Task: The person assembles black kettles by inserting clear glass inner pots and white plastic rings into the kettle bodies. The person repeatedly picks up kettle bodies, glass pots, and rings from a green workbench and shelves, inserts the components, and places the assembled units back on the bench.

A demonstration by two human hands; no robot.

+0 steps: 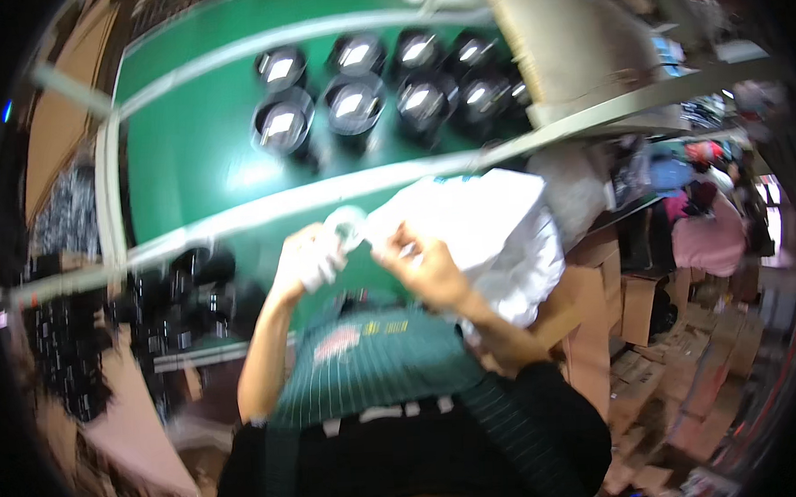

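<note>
My left hand (306, 258), with white coverings on some fingers, holds a pale, ring-shaped tape roll (346, 227) upright above the green table's near edge. My right hand (427, 269) is just right of the roll, its thumb and forefinger pinched together close to the roll's rim. Blur hides whether a strip of tape lies between those fingertips. Beside and beyond the right hand spreads a large white plastic bag (481, 223), crumpled at its right side.
Several glossy black, bowl-shaped pieces (354, 106) stand in two rows on the green table (195, 182), behind a pale rail (263, 214). More black pieces (191, 289) are at the left. Cardboard boxes (596, 302) stand at the right; a person in pink (708, 235) is farther right.
</note>
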